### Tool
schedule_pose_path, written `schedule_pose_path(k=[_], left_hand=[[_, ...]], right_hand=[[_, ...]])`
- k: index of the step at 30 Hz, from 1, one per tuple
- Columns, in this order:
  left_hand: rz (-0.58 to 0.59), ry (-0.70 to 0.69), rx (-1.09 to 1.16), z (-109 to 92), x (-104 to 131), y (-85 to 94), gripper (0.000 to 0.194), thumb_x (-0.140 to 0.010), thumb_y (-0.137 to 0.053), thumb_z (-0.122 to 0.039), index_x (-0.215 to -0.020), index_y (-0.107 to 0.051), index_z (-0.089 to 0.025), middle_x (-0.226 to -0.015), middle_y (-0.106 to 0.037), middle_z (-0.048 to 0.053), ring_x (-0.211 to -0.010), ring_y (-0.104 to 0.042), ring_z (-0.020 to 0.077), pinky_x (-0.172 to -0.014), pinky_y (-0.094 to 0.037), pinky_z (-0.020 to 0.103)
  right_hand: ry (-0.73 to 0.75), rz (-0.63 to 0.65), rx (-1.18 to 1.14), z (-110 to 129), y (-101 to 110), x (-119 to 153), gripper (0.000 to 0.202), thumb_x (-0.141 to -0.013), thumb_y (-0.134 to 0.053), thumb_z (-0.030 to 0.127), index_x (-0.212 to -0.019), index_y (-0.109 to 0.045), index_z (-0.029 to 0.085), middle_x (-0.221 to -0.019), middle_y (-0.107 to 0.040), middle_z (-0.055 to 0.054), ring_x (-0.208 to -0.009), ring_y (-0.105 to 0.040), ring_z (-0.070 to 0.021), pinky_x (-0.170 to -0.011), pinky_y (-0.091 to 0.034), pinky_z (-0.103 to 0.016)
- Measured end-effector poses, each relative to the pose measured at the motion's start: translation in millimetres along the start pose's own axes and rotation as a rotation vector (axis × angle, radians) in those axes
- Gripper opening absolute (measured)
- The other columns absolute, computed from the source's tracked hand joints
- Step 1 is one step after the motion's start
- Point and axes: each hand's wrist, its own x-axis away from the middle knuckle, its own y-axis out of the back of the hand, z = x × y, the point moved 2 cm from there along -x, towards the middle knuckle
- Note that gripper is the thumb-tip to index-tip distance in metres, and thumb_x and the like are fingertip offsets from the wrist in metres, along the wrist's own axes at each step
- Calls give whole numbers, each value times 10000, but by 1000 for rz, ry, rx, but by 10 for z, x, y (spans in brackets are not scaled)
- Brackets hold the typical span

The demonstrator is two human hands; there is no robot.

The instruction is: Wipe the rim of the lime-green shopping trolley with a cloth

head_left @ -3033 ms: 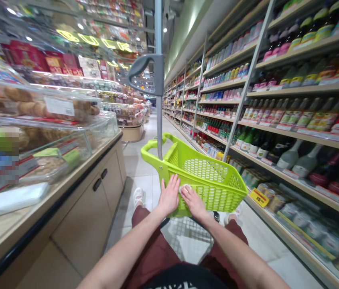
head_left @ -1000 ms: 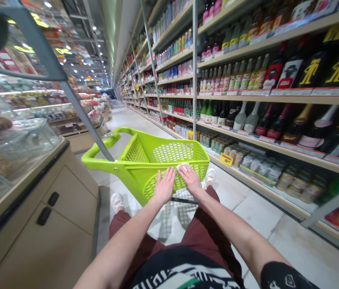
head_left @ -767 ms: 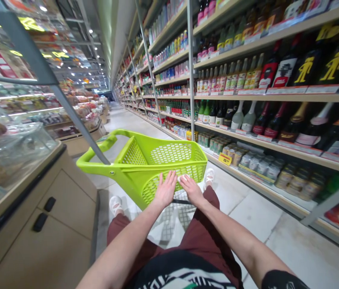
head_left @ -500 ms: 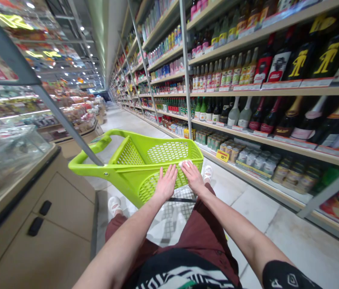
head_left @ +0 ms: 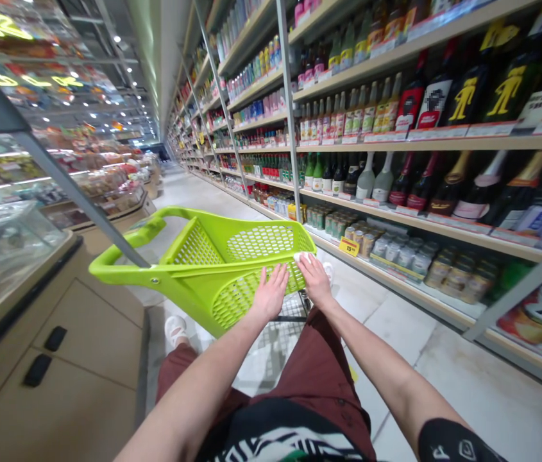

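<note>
A lime-green plastic shopping cart [head_left: 232, 268] stands across in front of me, with lattice sides and a grey upright bar. My left hand [head_left: 271, 292] lies against the cart's near side, just below the rim, fingers stretched out and holding nothing. Near the cart's right end, my right hand [head_left: 314, 278] presses a crumpled white wipe [head_left: 298, 257] against the top rim. The wipe is mostly hidden under the fingertips, and its exact kind is hard to tell.
On the right run shelves with bottles [head_left: 379, 179] and cans [head_left: 405, 253]. A yellow price tag [head_left: 349, 247] juts from the lowest shelf. At left stands a beige counter [head_left: 78, 359] with black handles and a glass display case [head_left: 11, 256]. Pale tiles [head_left: 410, 321] cover the floor.
My right hand and the wipe have slid a little along the rim towards the cart's right end. The left hand stays near the side. The view has shifted slightly right.
</note>
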Motion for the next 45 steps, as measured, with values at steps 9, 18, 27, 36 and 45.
schedule_pose_path(k=[9, 18, 27, 36, 45], left_hand=[[32, -57, 22, -130, 17, -27, 560, -760, -307, -127, -1319, -281, -113, -1432, -188, 89, -1320, -133, 208, -1055, -89, 527], [14, 2, 29, -100, -51, -70, 562, -771, -298, -126, -1332, -258, -132, -1436, -177, 80, -1327, -102, 208, -1054, -62, 537], [37, 45, 18, 36, 79, -121, 554, -768, -298, -120, -1321, -283, -129, -1429, -204, 82, -1321, -135, 202, -1056, -87, 519], [11, 119, 0, 227, 168, -129, 567, -763, -299, -121, -1329, -270, -128, -1432, -189, 87, -1323, -125, 211, -1054, -76, 528], [43, 109, 19, 271, 465, -261, 545, -782, -285, -129, -1327, -278, -138, -1430, -196, 73, -1325, -118, 194, -1062, -79, 514]], right_hand=[[37, 131, 3, -66, -179, 468, 478, -783, -348, 26, -1220, -476, 171, -1282, -455, -67, -1276, -255, -197, -975, -339, -417], [-45, -15, -33, -227, -15, 58, 524, -775, -314, 21, -1271, -416, 156, -1320, -404, -82, -1295, -205, -193, -1010, -292, -433], [58, 89, -89, 172, -145, 295, 503, -783, -305, 11, -1241, -454, 158, -1299, -431, -81, -1281, -242, -197, -978, -344, -414], [43, 12, -85, 281, -184, -121, 510, -799, -298, 34, -1281, -401, 163, -1342, -375, -64, -1301, -189, -197, -1019, -284, -430], [147, 136, -116, 554, -352, 224, 522, -775, -313, 25, -1260, -434, 176, -1308, -423, -65, -1288, -226, -200, -990, -331, -422]])
